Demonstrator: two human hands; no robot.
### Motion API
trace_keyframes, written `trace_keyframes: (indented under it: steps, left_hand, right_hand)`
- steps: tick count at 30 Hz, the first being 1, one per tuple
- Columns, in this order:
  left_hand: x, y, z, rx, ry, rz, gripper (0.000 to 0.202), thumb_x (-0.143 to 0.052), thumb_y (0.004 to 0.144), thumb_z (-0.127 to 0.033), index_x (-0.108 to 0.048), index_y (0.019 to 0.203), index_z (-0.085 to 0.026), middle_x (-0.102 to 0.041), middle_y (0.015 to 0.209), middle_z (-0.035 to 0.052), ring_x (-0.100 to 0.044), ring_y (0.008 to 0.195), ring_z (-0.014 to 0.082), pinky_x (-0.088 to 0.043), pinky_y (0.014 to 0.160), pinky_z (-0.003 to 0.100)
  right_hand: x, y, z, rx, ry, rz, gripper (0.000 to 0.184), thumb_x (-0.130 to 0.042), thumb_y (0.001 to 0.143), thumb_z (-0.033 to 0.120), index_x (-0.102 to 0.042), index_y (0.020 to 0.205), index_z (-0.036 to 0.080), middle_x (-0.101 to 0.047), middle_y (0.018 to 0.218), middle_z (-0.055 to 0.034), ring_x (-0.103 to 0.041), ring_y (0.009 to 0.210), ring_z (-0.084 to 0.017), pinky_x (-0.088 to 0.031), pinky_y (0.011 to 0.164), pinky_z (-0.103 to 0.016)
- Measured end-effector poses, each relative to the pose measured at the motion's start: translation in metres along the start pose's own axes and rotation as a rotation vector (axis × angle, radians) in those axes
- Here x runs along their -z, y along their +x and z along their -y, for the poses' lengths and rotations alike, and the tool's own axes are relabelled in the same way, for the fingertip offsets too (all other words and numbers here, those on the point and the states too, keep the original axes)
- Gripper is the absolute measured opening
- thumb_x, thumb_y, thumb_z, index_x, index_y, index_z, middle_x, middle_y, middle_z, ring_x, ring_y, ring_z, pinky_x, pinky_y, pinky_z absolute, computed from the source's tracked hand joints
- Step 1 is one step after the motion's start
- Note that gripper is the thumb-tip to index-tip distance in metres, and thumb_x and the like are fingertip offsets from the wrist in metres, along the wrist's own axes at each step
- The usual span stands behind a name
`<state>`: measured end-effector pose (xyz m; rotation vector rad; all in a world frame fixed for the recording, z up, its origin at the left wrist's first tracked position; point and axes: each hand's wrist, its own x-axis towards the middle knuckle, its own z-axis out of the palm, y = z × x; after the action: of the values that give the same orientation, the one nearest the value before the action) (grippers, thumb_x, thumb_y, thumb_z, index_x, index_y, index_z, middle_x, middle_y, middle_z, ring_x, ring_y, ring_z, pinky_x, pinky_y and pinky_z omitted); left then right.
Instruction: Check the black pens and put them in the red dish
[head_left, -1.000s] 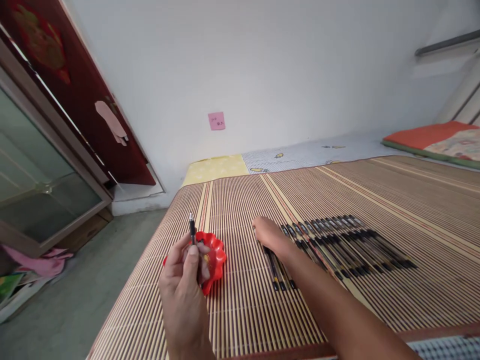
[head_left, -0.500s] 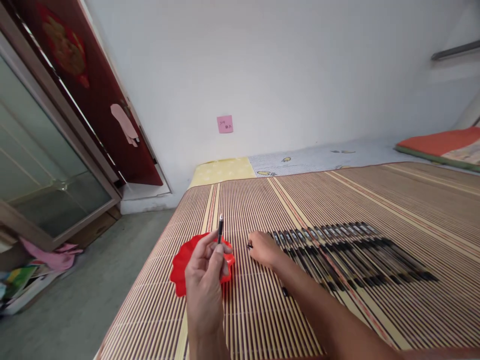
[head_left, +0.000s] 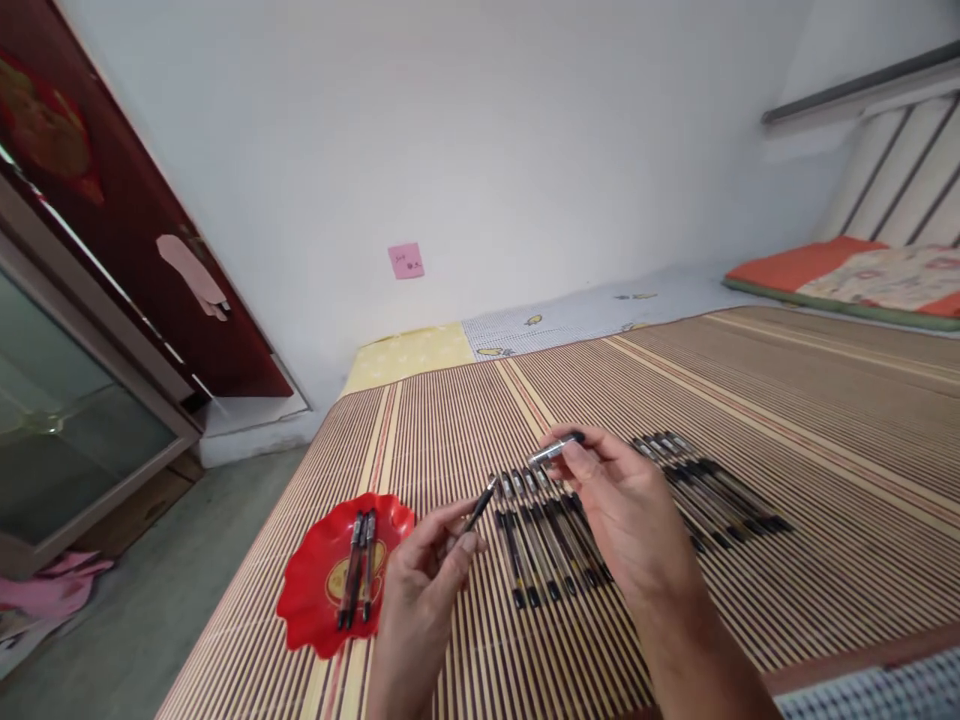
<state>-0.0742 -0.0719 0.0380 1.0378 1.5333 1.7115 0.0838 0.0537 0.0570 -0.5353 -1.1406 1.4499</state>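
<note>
My left hand (head_left: 427,580) pinches an uncapped pen (head_left: 481,503), its bare tip angled up to the right. Between the fingers of my right hand (head_left: 634,510) is a silver-and-black pen cap (head_left: 553,450), held just beyond that tip and apart from it. Under and beside my right hand lies a row of pens (head_left: 551,540), with caps along their far ends. That hand hides part of the row. Left of my left hand, several pens (head_left: 367,560) rest in a red scalloped plate (head_left: 307,560).
A striped bamboo mat (head_left: 442,430) covers the bed. An orange-edged folded pad (head_left: 795,265) lies at the far right. A pink note (head_left: 406,261) is on the wall. To the left are the floor (head_left: 255,490) and a dark red door (head_left: 202,330).
My right hand has come up off the mat and now holds a cap near the pen. My left hand has tilted the pen rightward. The view has shifted, uncovering the pens in the plate.
</note>
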Motion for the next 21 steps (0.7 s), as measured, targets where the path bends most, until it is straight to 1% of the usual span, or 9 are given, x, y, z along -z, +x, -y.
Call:
trace_keyframes:
  steps: [4, 6, 9, 12, 17, 21]
  left_hand:
    - [-0.016, 0.001, 0.002, 0.033, 0.0, 0.048, 0.031, -0.08, 0.085, -0.04, -0.08, 0.113, -0.027, -0.07, 0.085, 0.0019, -0.059, 0.074, 0.012, -0.046, 0.063, 0.02]
    - [-0.022, 0.0, 0.002, 0.035, -0.01, 0.057, 0.031, -0.081, 0.084, -0.041, -0.08, 0.111, -0.027, -0.071, 0.082, 0.002, -0.058, 0.07, 0.0114, -0.045, 0.061, 0.019]
    - [-0.028, -0.002, 0.003, 0.053, -0.01, 0.076, 0.03, -0.081, 0.084, -0.04, -0.081, 0.111, -0.028, -0.071, 0.081, 0.0023, -0.06, 0.072, 0.0122, -0.045, 0.062, 0.019]
    - [-0.03, -0.005, 0.004, 0.072, -0.028, 0.084, 0.028, -0.08, 0.084, -0.038, -0.08, 0.111, -0.029, -0.072, 0.083, 0.0023, -0.062, 0.076, 0.0127, -0.047, 0.065, 0.019]
    - [-0.03, -0.008, 0.005, 0.07, -0.05, 0.105, 0.028, -0.08, 0.086, -0.036, -0.079, 0.113, -0.029, -0.072, 0.081, 0.0018, -0.057, 0.07, 0.0108, -0.044, 0.061, 0.018]
    - [-0.033, -0.008, 0.003, 0.068, -0.081, 0.129, 0.027, -0.08, 0.086, -0.036, -0.08, 0.111, -0.028, -0.073, 0.081, 0.0019, -0.057, 0.07, 0.0105, -0.043, 0.06, 0.017]
  right_hand:
    - [0.003, 0.004, 0.003, -0.029, 0.017, 0.017, 0.022, -0.076, 0.087, 0.038, -0.075, 0.103, 0.023, -0.074, 0.099, -0.0058, -0.065, 0.085, -0.017, -0.055, 0.08, -0.033]
    - [0.007, 0.004, 0.007, -0.045, -0.013, 0.044, 0.024, -0.076, 0.086, 0.039, -0.076, 0.104, 0.023, -0.074, 0.098, -0.0058, -0.065, 0.086, -0.017, -0.055, 0.08, -0.033]
    - [0.013, 0.004, 0.013, -0.079, -0.078, 0.101, 0.026, -0.076, 0.086, 0.039, -0.077, 0.105, 0.022, -0.074, 0.095, -0.0053, -0.066, 0.084, -0.017, -0.055, 0.08, -0.032]
    - [0.016, 0.004, 0.019, -0.109, -0.117, 0.15, 0.027, -0.075, 0.085, 0.039, -0.077, 0.105, 0.022, -0.075, 0.093, -0.0053, -0.067, 0.083, -0.018, -0.056, 0.079, -0.032]
    - [0.019, 0.005, 0.024, -0.079, -0.143, 0.177, 0.028, -0.073, 0.085, 0.039, -0.077, 0.107, 0.022, -0.076, 0.096, -0.0062, -0.068, 0.086, -0.019, -0.056, 0.082, -0.033]
    - [0.018, 0.004, 0.025, -0.078, -0.199, 0.238, 0.027, -0.073, 0.086, 0.04, -0.078, 0.107, 0.024, -0.077, 0.097, -0.0055, -0.069, 0.088, -0.019, -0.056, 0.084, -0.034]
